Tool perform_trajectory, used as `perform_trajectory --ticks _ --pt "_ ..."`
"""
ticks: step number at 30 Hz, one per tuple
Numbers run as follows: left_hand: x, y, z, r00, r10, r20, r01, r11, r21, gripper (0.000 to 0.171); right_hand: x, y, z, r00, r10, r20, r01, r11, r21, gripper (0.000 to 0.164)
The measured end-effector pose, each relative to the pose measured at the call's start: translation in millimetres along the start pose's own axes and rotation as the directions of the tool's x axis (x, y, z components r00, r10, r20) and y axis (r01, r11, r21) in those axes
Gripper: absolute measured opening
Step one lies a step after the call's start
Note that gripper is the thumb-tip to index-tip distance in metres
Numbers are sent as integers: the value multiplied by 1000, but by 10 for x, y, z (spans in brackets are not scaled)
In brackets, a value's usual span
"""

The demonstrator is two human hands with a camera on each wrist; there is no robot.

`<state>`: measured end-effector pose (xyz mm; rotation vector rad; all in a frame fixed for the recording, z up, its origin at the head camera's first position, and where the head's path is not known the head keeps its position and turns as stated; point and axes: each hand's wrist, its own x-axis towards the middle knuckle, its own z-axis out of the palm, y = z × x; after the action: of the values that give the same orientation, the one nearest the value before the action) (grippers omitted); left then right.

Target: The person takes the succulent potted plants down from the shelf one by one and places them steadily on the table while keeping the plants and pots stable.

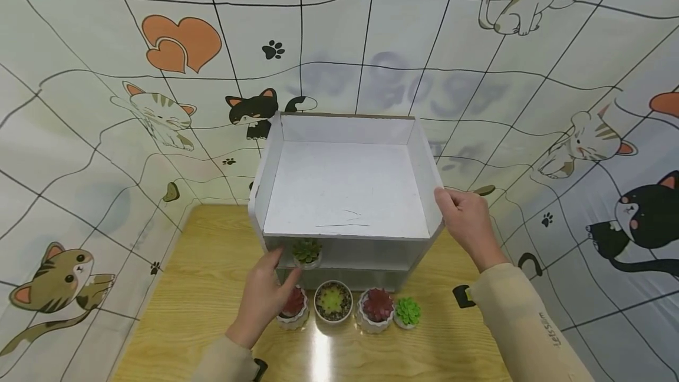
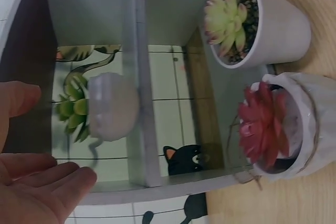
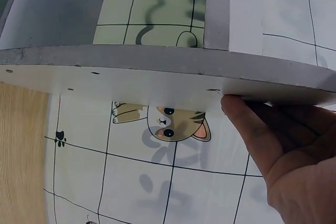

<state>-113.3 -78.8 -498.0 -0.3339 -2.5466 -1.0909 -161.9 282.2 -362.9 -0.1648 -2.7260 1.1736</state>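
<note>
My left hand (image 1: pixel 263 296) is at the left front of a white shelf unit (image 1: pixel 345 187), its thumb and fingers spread apart. Just beyond those fingers, a small green succulent in a white pot (image 1: pixel 306 253) stands on the middle shelf. The left wrist view shows this pot (image 2: pixel 113 107) apart from the fingertips (image 2: pixel 84 177). On the far side, my right hand (image 1: pixel 469 223) holds the unit's right side panel. In the right wrist view its thumb (image 3: pixel 239 116) lies against the panel's outer face (image 3: pixel 157 85), while the other fingers are curled in shadow.
Before the unit, a row of potted succulents stands on the wooden table (image 1: pixel 212 252): a red one (image 1: pixel 293 302) partly behind my left hand, a yellow-green one (image 1: pixel 332 301), another red one (image 1: pixel 376 305) and a bright green one (image 1: pixel 407 312). Cat-patterned sheeting (image 1: pixel 339 34) surrounds the table.
</note>
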Motion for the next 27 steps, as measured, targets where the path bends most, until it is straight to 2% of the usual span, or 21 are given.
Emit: perform_trajectory --ticks 6,12,21,27 --pt "26 -32 143 997 -61 38 62 998 -5 59 -4 5 -2 1000 7 1 -7 1000 6 54" --pt "72 -7 243 986 -144 85 148 988 -40 62 -10 4 11 1000 7 -3 -7 1000 14 55" --pt "131 -18 357 980 -186 68 190 981 -45 65 1 6 18 1000 12 3 -12 1000 19 55" --pt "165 -48 412 973 -220 72 226 970 -88 65 -3 6 14 1000 18 -1 -18 1000 21 56"
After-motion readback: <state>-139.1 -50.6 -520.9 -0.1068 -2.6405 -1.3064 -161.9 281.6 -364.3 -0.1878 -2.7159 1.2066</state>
